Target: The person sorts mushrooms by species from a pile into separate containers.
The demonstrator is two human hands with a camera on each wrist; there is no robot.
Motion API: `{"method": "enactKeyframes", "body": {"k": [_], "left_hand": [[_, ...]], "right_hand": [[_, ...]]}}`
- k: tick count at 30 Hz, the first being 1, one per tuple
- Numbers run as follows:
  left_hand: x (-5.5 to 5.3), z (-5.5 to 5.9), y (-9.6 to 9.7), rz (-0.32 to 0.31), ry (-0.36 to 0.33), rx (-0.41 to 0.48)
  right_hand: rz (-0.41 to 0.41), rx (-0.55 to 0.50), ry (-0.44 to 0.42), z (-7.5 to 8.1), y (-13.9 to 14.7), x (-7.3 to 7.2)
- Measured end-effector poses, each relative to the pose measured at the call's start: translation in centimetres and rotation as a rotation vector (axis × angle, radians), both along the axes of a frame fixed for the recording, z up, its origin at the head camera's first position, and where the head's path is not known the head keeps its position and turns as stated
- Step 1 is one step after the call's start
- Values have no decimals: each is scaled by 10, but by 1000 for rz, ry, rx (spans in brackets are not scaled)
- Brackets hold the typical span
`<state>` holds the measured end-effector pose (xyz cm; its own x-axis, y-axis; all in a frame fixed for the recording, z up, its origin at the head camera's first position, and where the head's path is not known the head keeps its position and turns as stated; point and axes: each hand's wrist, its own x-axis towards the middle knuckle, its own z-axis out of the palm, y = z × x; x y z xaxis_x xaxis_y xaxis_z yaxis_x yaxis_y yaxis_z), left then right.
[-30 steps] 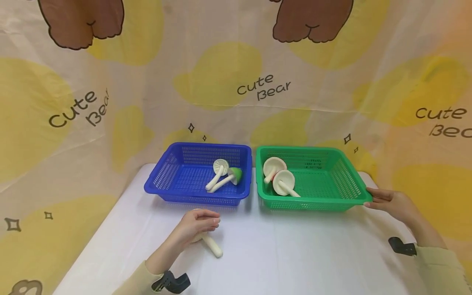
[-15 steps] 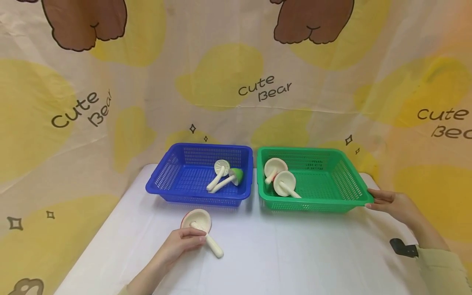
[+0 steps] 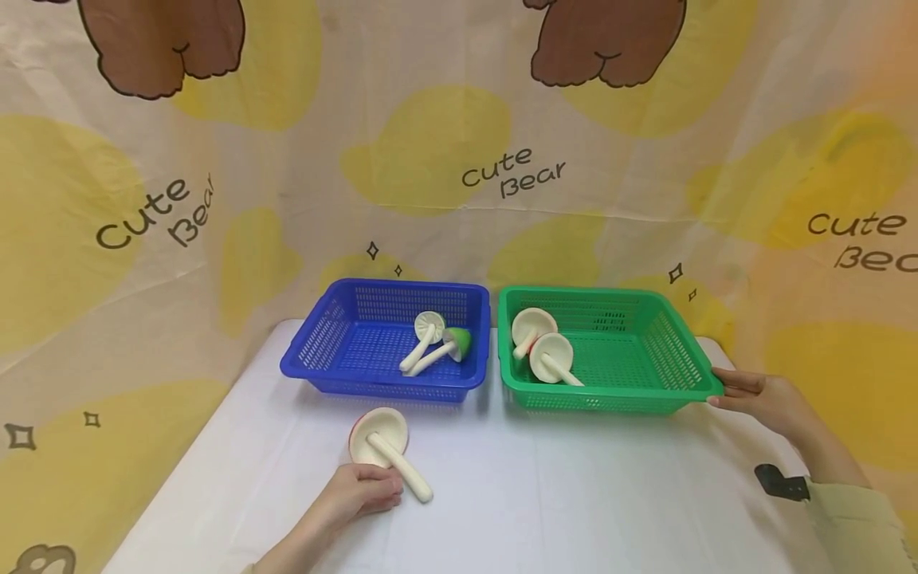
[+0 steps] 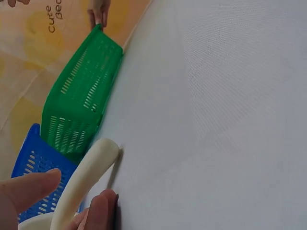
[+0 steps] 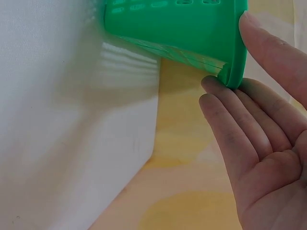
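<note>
A toy mushroom [image 3: 380,440] with a red-edged cap lies on the white table, its pale underside up and its stem toward the front right. My left hand [image 3: 362,488] is beside it, thumb and fingers apart. In the left wrist view the mushroom's stem [image 4: 81,182] runs between the thumb and fingers, with a gap on the thumb's side. Far right, my right hand [image 3: 763,399] pinches the rim corner of the green basket [image 3: 610,392]. The right wrist view shows the thumb [image 5: 273,52] on one side of the rim and fingertips under the other.
A blue basket [image 3: 387,381] stands left of the green one and holds two green-capped mushrooms [image 3: 459,343]. Two red-edged mushrooms [image 3: 551,357] lie at the left in the green basket. A printed cloth [image 3: 430,159] hangs right behind both baskets.
My left hand has drawn back from over the mushroom's cap to beside its stem, uncovering the cap. The mushroom stays in nearly the same spot, and my right hand keeps its place at the green basket.
</note>
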<state>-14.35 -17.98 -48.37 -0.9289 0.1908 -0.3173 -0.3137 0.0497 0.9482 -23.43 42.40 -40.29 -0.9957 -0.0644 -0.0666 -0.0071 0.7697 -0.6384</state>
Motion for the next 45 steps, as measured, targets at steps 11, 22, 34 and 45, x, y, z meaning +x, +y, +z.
{"method": "enactKeyframes", "body": {"k": [11,22,34,45], "left_hand": [[-10,-9,13,110,-23,48],[-13,-13,23,283,9,16],[-17,2,29,255,67,36],[-18,21,37,141,100,31]], "right_hand": [[4,14,7,-3,0,-1],[10,-5,-6,-3,-1,0],[7,15,15,0,-2,0],[9,7,20,-1,-1,-1]]}}
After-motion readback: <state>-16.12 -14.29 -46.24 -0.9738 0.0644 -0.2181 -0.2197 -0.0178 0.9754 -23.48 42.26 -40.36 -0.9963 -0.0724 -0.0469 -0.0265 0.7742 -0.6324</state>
